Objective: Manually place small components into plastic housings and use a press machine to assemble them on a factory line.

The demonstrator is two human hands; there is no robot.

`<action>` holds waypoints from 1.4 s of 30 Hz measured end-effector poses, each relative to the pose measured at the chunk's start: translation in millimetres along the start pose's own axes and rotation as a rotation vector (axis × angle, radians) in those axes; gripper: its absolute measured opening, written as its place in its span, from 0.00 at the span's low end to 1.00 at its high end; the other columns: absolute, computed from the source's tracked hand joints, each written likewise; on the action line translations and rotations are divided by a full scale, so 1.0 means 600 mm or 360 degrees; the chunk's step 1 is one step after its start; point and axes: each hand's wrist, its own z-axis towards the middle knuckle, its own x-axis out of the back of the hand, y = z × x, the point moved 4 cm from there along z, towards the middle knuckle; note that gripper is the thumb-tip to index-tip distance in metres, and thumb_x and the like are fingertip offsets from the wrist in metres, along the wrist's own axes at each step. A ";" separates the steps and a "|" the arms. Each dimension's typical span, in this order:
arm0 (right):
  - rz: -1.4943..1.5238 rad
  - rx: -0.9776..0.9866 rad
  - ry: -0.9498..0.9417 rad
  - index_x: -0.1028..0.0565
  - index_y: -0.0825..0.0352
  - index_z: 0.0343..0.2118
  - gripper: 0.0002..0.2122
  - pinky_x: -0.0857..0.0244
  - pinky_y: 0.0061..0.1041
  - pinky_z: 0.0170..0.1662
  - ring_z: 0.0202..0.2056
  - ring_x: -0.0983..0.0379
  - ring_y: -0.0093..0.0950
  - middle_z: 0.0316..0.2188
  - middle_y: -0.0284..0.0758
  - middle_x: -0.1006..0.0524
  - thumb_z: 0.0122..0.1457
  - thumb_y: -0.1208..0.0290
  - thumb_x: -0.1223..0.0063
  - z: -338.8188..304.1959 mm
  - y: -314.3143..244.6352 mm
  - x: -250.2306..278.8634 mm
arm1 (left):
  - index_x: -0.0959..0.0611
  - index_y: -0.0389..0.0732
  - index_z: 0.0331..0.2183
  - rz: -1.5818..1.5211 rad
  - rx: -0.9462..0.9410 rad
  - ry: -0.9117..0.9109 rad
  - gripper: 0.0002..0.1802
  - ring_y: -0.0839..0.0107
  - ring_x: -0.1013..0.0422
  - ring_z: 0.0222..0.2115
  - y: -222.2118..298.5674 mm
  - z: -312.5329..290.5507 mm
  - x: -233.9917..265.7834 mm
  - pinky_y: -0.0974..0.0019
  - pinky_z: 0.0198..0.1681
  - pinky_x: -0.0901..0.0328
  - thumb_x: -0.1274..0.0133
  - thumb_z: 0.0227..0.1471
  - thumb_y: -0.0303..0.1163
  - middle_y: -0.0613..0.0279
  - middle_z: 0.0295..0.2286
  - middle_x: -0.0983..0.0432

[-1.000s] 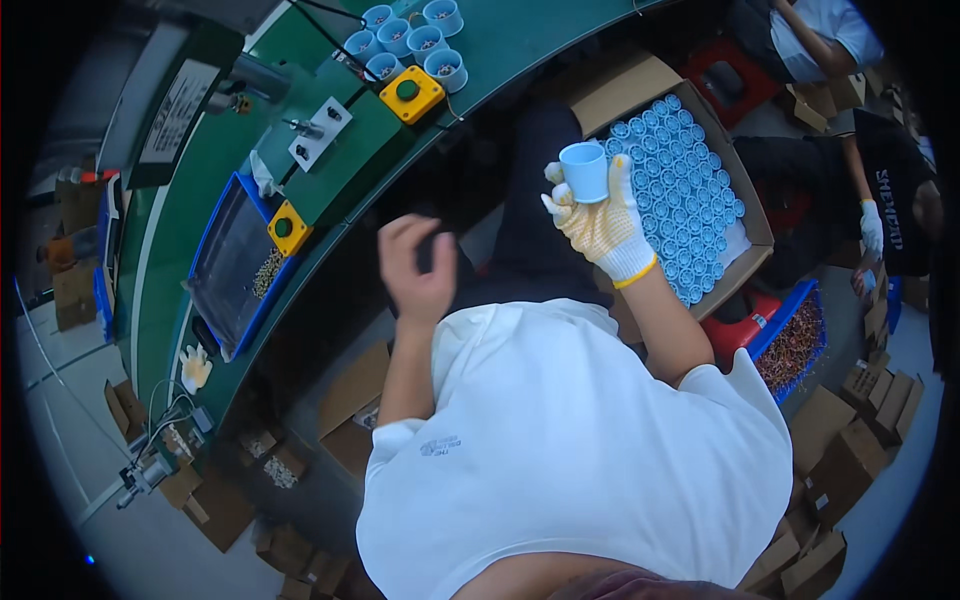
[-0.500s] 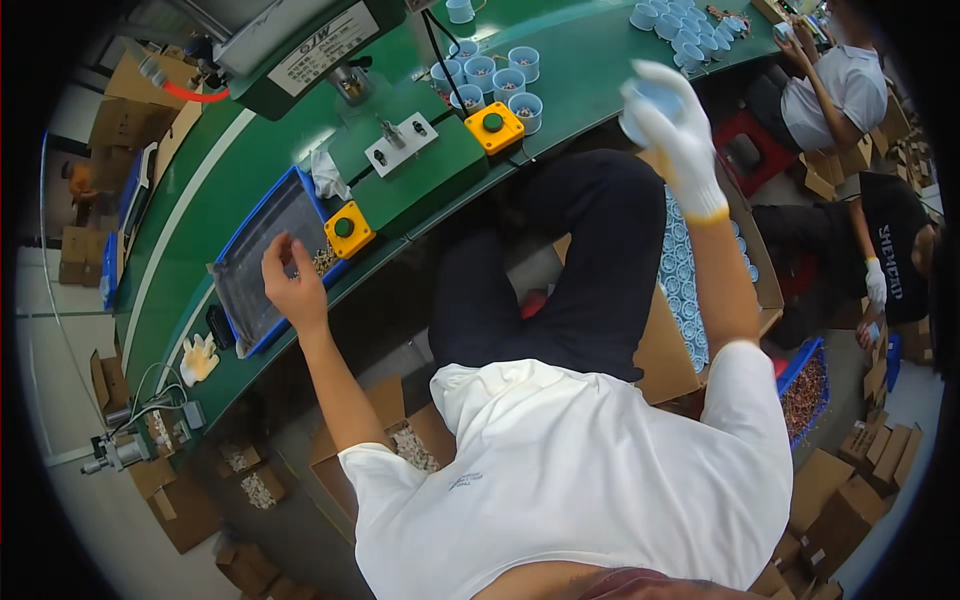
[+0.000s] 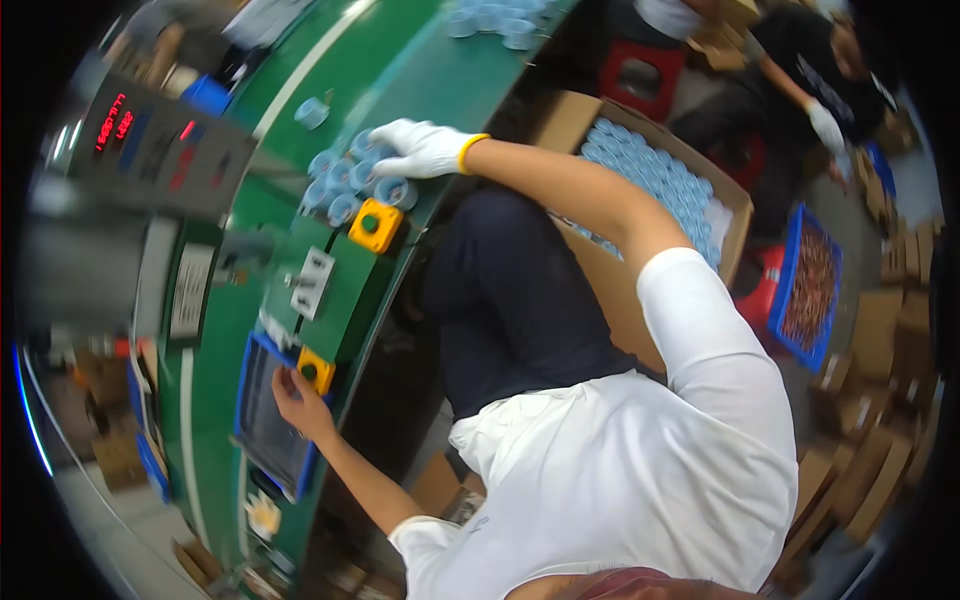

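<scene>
The right hand (image 3: 418, 150), in a white glove, reaches over the near edge of the green tabletop (image 3: 425, 85) to a cluster of pale blue cups (image 3: 342, 178). Its fingers are spread over the cups on the side of the cluster toward that edge; blur hides whether they grip one. The cups stand close together, some touching, just beside a yellow button box (image 3: 376, 226) on the near edge. A lone cup (image 3: 311, 113) is apart from them, farther in from that edge, and a separate group of cups (image 3: 490, 20) sits well along the tabletop. The bare left hand (image 3: 303, 403) is at the near edge, fingers bent, over the corner of a blue tray (image 3: 272, 430) and just beside a second button box (image 3: 316, 370); I cannot tell whether it pinches anything. Between the two button boxes is a green block (image 3: 345, 320) with a white plate (image 3: 313, 284) on top. A loose glove (image 3: 263, 514) lies past the tray. Off the near edge, by the person's leg, an open carton (image 3: 615, 310) holds rows of blue cups; farther out is a blue bin (image 3: 836, 290) of thin reddish parts.
</scene>
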 end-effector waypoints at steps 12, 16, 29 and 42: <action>-0.0284 -0.0268 0.1051 0.24 0.62 0.58 0.24 0.33 0.37 0.63 0.58 0.25 0.42 0.59 0.44 0.24 0.60 0.57 0.44 -0.070 0.219 0.262 | 0.18 0.32 0.48 0.0336 -0.0334 -0.0139 0.13 0.64 0.26 0.35 0.069 0.016 -0.056 0.62 0.38 0.31 0.46 0.65 0.29 0.55 0.41 0.24; -0.0915 -0.0411 0.0861 0.20 0.62 0.50 0.20 0.29 0.42 0.56 0.53 0.24 0.46 0.54 0.47 0.23 0.55 0.61 0.41 -0.004 0.337 0.396 | 0.18 0.32 0.46 0.0355 -0.0222 -0.0181 0.12 0.64 0.28 0.34 0.069 0.018 -0.061 0.63 0.37 0.32 0.47 0.65 0.28 0.55 0.42 0.25; -0.1167 -0.0629 -0.0310 0.18 0.60 0.49 0.22 0.24 0.41 0.49 0.45 0.19 0.47 0.41 0.47 0.17 0.48 0.63 0.38 0.123 0.351 0.416 | 0.17 0.32 0.46 0.0348 -0.0215 -0.0158 0.11 0.65 0.27 0.35 0.065 0.011 -0.054 0.65 0.37 0.32 0.47 0.65 0.28 0.54 0.43 0.25; -0.1231 0.0109 0.0039 0.23 0.61 0.53 0.25 0.27 0.39 0.53 0.50 0.22 0.45 0.48 0.47 0.20 0.49 0.64 0.38 0.118 0.414 0.427 | 0.17 0.32 0.44 0.0347 -0.0228 -0.0141 0.10 0.63 0.25 0.35 0.062 0.012 -0.056 0.65 0.36 0.30 0.45 0.63 0.26 0.53 0.43 0.24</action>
